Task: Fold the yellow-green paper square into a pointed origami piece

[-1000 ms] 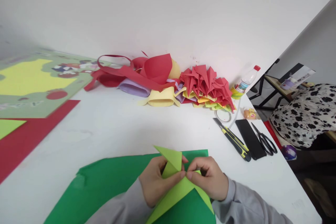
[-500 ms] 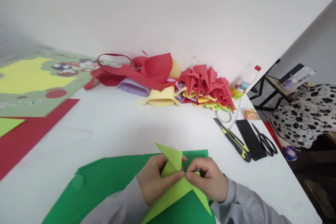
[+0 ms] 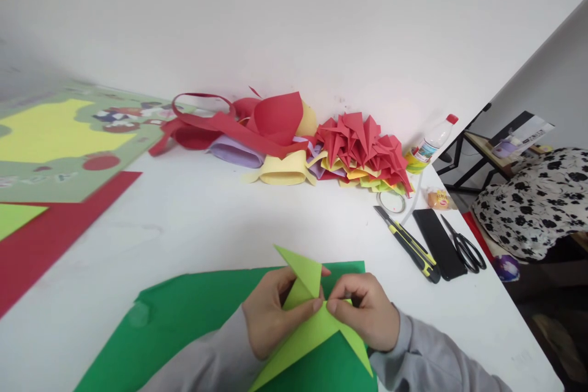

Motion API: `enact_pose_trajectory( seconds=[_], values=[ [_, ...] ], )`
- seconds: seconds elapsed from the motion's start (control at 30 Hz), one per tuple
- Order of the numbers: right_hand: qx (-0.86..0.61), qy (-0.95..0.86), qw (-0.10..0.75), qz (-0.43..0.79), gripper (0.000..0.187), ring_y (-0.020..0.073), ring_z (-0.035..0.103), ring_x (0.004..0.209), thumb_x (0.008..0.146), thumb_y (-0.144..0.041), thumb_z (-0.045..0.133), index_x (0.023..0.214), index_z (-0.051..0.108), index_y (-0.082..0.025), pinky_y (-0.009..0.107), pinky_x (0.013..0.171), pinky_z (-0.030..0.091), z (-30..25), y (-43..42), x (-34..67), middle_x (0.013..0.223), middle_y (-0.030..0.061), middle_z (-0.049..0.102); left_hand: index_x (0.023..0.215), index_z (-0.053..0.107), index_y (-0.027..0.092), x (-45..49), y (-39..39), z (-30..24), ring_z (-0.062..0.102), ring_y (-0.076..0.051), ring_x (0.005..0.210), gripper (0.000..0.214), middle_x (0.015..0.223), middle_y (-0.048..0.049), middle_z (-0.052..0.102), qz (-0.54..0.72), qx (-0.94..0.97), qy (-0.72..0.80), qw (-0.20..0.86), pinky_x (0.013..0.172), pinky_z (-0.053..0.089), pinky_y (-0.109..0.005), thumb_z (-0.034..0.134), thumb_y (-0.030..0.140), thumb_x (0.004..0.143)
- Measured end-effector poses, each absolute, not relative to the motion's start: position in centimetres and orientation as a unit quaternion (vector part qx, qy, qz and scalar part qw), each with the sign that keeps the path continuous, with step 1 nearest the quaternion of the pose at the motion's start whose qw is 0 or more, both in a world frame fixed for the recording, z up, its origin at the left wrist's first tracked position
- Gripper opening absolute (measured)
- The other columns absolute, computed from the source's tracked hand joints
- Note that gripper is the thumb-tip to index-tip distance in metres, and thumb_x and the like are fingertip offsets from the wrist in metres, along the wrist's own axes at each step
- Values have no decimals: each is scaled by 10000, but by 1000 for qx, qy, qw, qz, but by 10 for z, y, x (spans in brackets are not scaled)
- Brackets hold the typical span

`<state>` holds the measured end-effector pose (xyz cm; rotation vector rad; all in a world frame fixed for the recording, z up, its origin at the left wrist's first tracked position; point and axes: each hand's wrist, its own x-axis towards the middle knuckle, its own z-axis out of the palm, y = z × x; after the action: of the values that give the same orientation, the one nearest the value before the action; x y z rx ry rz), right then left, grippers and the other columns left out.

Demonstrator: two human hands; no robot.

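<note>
Hidden: the lime folded paper [image 3: 303, 335] is covered at its middle by fingers, and its lower left tip runs out of the picture.
Cut off: the dark green sheet [image 3: 193, 318] beneath it is cut by the picture's bottom and partly covered by grey sleeves.
Hard to make out: the red folded pieces [image 3: 362, 146] at the table's [image 3: 206, 220] far edge are too tightly packed to count.
Left hand [image 3: 269, 313]: curled closed, thumb and fingers pinching the lime paper below its raised point.
Right hand [image 3: 367, 312]: curled closed, pinching the same paper, fingertips almost meeting the left's.
Place: the lime paper is at the table's near edge, above the green sheet.
Counts: two hands, one lime paper, one green sheet; by the right edge one utility knife [image 3: 407, 244], one black case [image 3: 438, 244], one pair of scissors [image 3: 463, 250], one tape ring [image 3: 391, 201], one bottle [image 3: 434, 136].
</note>
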<state>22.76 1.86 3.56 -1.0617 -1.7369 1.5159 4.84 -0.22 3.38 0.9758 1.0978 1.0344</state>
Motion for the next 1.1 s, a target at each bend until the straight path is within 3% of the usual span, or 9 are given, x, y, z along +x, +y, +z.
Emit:
enact_pose_trajectory(
  seconds=[0.3,0.5,0.7,0.97,1.1],
  values=[
    [-400,-633,309,587,286,81,389,504,790,-392,647,635,561,-168,197,486,330,36,18,227,557,-31,501,944,680,164,47,-2,32,641,-213,718,367,744,-4,687,449,455,466,612,666,492,-298,675,292,600],
    [-401,-644,312,572,249,86,380,487,772,-352,641,618,563,-173,207,471,308,37,17,226,528,-39,487,963,690,153,49,-2,24,618,-203,678,436,688,11,661,443,446,502,594,622,472,-282,727,426,624],
    [-402,-646,315,568,231,98,431,508,766,-344,655,635,572,-173,213,487,351,38,17,225,563,-21,536,1002,700,153,48,-2,20,637,-212,706,437,724,-1,689,440,448,492,603,647,490,-285,693,371,623],
    [-413,-642,294,575,310,83,430,517,804,-429,671,658,599,-166,204,492,345,37,19,229,576,-25,543,1026,696,152,46,-2,18,661,-263,820,458,834,-45,722,456,462,480,590,737,507,-334,722,421,657],
    [-439,-583,245,638,398,76,456,477,765,-545,707,702,607,-166,191,447,349,39,21,230,576,-37,542,1057,683,157,43,0,21,674,-273,872,469,921,-53,744,447,463,457,614,769,520,-340,729,400,659]
  ],
)
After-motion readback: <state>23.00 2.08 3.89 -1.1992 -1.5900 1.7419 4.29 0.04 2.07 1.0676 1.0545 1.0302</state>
